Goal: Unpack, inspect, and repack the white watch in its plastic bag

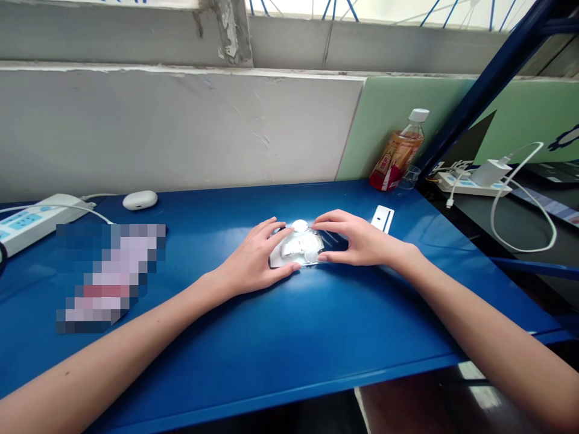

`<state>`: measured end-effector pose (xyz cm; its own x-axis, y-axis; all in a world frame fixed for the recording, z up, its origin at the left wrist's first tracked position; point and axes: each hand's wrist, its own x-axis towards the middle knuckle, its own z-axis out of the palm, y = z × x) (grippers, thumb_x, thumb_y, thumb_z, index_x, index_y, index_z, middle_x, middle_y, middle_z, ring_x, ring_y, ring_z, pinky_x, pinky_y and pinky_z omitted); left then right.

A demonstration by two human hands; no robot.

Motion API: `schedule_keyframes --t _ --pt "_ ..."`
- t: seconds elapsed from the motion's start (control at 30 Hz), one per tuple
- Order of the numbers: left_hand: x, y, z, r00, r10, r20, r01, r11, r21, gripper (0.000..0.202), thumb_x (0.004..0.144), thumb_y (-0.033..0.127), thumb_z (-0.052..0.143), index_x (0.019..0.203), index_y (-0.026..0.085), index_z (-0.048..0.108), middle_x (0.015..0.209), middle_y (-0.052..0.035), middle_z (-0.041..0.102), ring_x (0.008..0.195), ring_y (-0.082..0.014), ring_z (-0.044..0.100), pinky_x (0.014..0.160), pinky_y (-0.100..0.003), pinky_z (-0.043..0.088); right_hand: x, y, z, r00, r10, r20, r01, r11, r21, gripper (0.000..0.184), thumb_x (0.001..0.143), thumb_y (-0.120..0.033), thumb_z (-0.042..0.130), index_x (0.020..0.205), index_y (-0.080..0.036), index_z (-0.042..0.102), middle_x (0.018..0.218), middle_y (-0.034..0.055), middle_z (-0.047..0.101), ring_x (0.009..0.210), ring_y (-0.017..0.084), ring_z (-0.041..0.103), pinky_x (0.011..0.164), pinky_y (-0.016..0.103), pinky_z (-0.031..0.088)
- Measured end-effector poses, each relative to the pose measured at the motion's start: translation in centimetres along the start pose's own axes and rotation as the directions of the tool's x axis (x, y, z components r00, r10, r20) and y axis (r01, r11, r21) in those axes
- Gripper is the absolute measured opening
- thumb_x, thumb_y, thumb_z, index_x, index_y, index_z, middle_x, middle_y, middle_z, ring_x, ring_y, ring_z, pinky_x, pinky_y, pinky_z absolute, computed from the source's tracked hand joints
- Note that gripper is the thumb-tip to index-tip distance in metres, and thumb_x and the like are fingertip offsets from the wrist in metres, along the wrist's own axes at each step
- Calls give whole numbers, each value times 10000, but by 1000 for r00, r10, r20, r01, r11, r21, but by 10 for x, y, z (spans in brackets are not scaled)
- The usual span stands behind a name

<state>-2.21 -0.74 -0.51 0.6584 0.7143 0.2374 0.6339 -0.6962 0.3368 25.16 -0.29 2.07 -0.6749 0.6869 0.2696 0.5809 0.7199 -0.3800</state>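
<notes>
A small clear plastic packet [302, 246] with white parts inside lies on the blue table [289, 337], near its middle. My left hand [253, 259] rests on the packet's left side, with thumb and fingers pinching its edge. My right hand [355, 240] holds the right side the same way, fingertips pressed on the top and bottom edges. A round white piece sits at the packet's top edge between my fingertips.
A white strip [382, 217] lies just right of my right hand. A bottle of orange drink [398, 154] stands at the back right. A white earbud case [140, 199] and a power strip [31, 222] sit at the back left. Another power strip with charger [479, 179] lies on the right shelf.
</notes>
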Motion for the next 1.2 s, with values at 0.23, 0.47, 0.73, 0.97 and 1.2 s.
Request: schedule_keyframes --t 0.23,0.47,0.73,0.97,1.2 --pt "0 1 -1 1000 -16 -19 17 1000 16 718 896 588 578 1401 83 509 1467 -200 505 1437 -377 360 1160 -551 346 0 2 -4 1000 21 20 -21 1000 -6 602 790 -479 768 1282 -155 646 1278 166 656 1185 318 606 1003 459 508" --pt "1 1 -2 999 -27 -27 27 1000 9 710 881 572 593 1381 72 532 1447 -195 529 1431 -379 373 1166 -534 345 -1 4 -3 999 39 -3 -39 999 -34 590 764 -495 784 1235 -157 676 1241 166 675 1177 328 609 996 463 511" --pt "1 0 -1 1000 -4 -23 4 1000 17 710 883 567 599 1371 54 543 1438 -201 537 1426 -385 376 1159 -546 353 -1 3 -4 998 60 27 -59 997 -42 599 776 -500 773 1232 -125 673 1241 174 675 1175 321 607 1005 451 505" --pt "1 1 -1 1000 -10 -16 11 1000 23 710 883 578 588 1382 76 535 1444 -196 534 1426 -382 383 1160 -545 346 -1 2 -5 997 70 36 -69 997 -41 593 784 -494 766 1240 -129 664 1245 168 671 1172 316 610 1004 440 504" --pt "4 2 -6 1000 -19 9 18 1000 22 728 880 621 572 1395 107 529 1432 -184 552 1380 -374 451 1151 -537 359 -1 3 -5 995 82 58 -79 996 -51 628 804 -518 740 1305 -158 623 1277 160 652 1173 321 613 995 450 502"
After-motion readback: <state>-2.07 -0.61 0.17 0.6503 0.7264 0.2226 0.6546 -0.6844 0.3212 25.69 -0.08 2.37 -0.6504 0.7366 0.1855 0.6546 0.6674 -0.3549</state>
